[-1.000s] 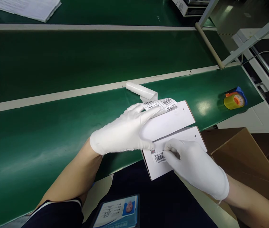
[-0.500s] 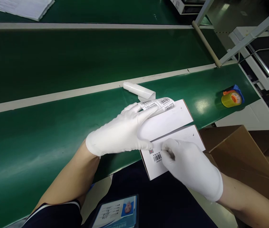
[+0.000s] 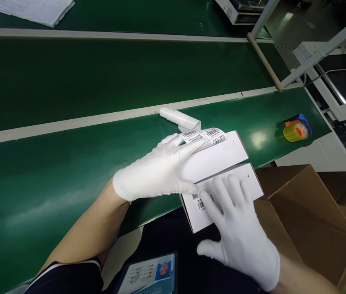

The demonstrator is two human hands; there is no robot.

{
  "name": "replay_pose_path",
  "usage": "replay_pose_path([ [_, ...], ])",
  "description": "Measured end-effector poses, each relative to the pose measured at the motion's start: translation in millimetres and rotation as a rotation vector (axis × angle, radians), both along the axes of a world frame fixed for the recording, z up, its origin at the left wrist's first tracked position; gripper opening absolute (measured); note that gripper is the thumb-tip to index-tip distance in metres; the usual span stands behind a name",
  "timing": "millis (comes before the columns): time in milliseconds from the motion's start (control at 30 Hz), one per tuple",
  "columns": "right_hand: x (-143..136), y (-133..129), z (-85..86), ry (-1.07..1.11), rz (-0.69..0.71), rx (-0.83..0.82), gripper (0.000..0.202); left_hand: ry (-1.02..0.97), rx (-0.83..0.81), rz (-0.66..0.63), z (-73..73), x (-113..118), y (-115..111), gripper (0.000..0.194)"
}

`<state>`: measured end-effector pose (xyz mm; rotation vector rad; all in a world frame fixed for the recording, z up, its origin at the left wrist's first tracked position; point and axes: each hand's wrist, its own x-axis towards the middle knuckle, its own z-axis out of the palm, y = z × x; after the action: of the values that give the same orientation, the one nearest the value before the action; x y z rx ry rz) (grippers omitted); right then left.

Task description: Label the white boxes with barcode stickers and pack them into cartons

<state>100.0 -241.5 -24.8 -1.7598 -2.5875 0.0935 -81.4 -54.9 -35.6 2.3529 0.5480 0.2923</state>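
Two white boxes lie side by side at the bench edge. My left hand (image 3: 157, 169), in a white glove, rests with spread fingers across the far box (image 3: 222, 157) and a curled sheet of barcode labels (image 3: 212, 136); its thumb reaches the near box. My right hand (image 3: 234, 220), also gloved, has its fingers spread over the near box (image 3: 203, 222). Those fingers partly cover a barcode label (image 3: 201, 205) on that box, and nothing is held in them. Rolled white backing paper (image 3: 179, 118) extends from the label sheet.
On the green bench (image 3: 69, 163) at the right is a yellow tape roll (image 3: 295, 131) with a blue part. An open cardboard box (image 3: 307, 208) stands below right. Papers (image 3: 38, 10) lie far left, and a metal frame (image 3: 326, 47) rises at the right.
My right hand has opened from a pinch at the label and now spreads flat over it, with the thumb stretched out toward me. My left hand is nearly unchanged.
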Motion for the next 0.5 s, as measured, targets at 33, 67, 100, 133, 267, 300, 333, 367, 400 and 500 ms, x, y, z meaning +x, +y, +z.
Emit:
replay_pose_path([
  [33,-2.4,-1.5,-5.4,0.002,-0.007,-0.007,0.104,-0.01,0.0,-0.006,0.1,0.3,0.1,0.103],
  [67,-5.6,-2.0,-9.9,0.008,-0.02,-0.024,0.109,-0.022,0.001,-0.013,0.3,0.7,0.1,0.102],
  [100,-8.9,-1.7,-13.4,0.022,-0.023,-0.055,0.111,-0.032,0.001,-0.018,0.8,1.2,0.1,0.101],
  [133,-11.1,-1.0,-15.7,0.039,-0.014,-0.09,0.109,-0.039,-0.002,-0.022,1.5,1.6,-0.1,0.101],
  [267,3.3,-3.1,-18.0,0.037,-0.012,-0.046,0.101,-0.038,-0.03,-0.009,6.8,2.6,-3.0,0.095],
  [300,11.6,-6.1,-17.7,0.002,-0.063,-0.007,0.1,-0.033,-0.039,-0.004,8.5,2.7,-3.8,0.095],
  [333,20.1,-9.6,-17.0,-0.034,-0.126,0.027,0.1,-0.032,-0.049,-0.001,10.2,2.7,-4.4,0.095],
  [367,28.0,-13.1,-15.8,-0.065,-0.189,0.046,0.098,-0.035,-0.058,0.0,11.8,2.8,-4.6,0.095],
  [400,34.6,-16.1,-13.8,-0.081,-0.236,0.048,0.095,-0.04,-0.069,-0.001,13.3,3.0,-4.3,0.095],
  [500,47.6,-15.5,-4.1,0.005,-0.242,0.033,0.079,-0.049,-0.109,0.071,16.2,4.1,-1.2,0.083],
])
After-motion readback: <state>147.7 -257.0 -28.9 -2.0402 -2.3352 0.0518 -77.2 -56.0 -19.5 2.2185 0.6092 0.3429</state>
